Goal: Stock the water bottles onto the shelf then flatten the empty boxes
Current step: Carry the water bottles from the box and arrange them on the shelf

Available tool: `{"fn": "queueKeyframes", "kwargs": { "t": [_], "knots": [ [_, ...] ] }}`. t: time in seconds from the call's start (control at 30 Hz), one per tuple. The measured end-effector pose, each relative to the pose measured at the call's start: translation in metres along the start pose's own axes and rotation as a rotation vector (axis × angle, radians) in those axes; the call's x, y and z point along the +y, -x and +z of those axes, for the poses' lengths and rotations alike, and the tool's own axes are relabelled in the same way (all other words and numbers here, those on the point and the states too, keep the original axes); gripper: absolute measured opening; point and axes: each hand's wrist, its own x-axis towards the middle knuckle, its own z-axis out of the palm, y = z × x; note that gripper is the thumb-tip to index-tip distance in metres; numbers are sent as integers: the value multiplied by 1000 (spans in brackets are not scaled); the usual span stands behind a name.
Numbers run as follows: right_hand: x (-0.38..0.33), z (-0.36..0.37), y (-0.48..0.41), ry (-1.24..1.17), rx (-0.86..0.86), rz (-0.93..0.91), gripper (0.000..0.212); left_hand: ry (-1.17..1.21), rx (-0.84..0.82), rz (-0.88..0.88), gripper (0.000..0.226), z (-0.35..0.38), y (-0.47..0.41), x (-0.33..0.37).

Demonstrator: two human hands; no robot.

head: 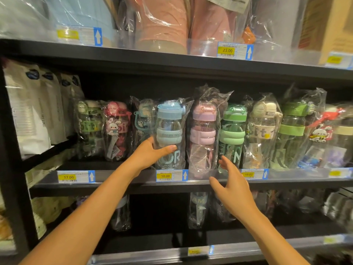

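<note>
A blue-capped water bottle [170, 131] in a clear plastic bag stands at the front of the middle shelf [118, 183]. My left hand [150, 153] grips its lower body, thumb across the front. My right hand [232, 185] hovers open in front of the shelf edge, just below a pink bottle [203, 134] and a green bottle [232, 132], touching neither. More bagged bottles line the shelf on both sides.
White pouches [32, 111] fill the left end of the middle shelf. Pink and blue bagged goods [162, 22] sit on the shelf above. Dark bagged bottles [197, 209] stand on the shelf below. Price tags [171, 175] run along the shelf edges.
</note>
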Motion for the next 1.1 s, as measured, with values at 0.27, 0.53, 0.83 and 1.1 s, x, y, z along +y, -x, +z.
{"fn": "queueKeyframes", "kwargs": {
  "t": [0.27,0.53,0.83,1.1],
  "knots": [
    [1,0,3,-53,12,5,71,-60,27,31,92,-3,0,-6],
    [3,-11,0,-52,16,-42,63,-434,77,-65,138,-9,27,2],
    [44,-52,25,41,-11,-81,55,-951,385,233,107,49,100,-34],
    [137,-139,92,414,-38,-48,62,-923,157,373,91,203,139,-22]
  ]
}}
